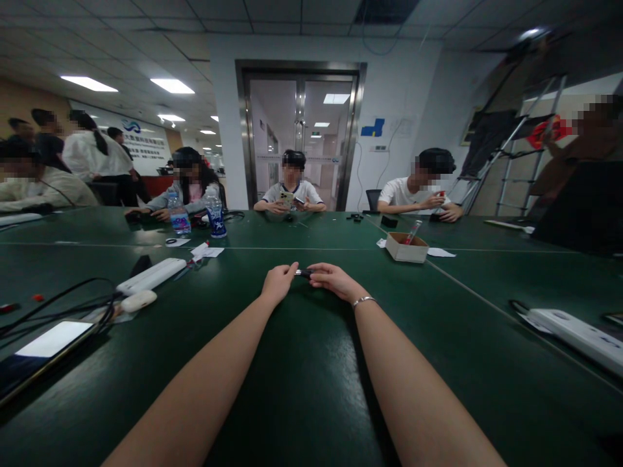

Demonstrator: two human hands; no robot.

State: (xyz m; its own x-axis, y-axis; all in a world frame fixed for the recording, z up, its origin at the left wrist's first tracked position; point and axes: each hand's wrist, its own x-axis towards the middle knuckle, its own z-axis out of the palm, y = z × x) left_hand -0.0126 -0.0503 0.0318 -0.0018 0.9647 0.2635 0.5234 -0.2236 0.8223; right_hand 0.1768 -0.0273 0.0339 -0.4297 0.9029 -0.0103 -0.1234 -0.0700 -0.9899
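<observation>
Both my arms reach forward over the dark green table. Between my hands is a small dark object with a silvery left end, too small to name its kind. My left hand is closed, with thumb and fingers at the silvery end. The black end sits in the closed fingers of my right hand, which has a silver bracelet at its wrist. The object lies roughly level, just above the tabletop, and its ends are partly hidden by my fingers.
Left are a white power strip, black cables, a white computer mouse and a phone. A small open box is ahead right, another power strip at right. Two bottles and several seated people are across the table.
</observation>
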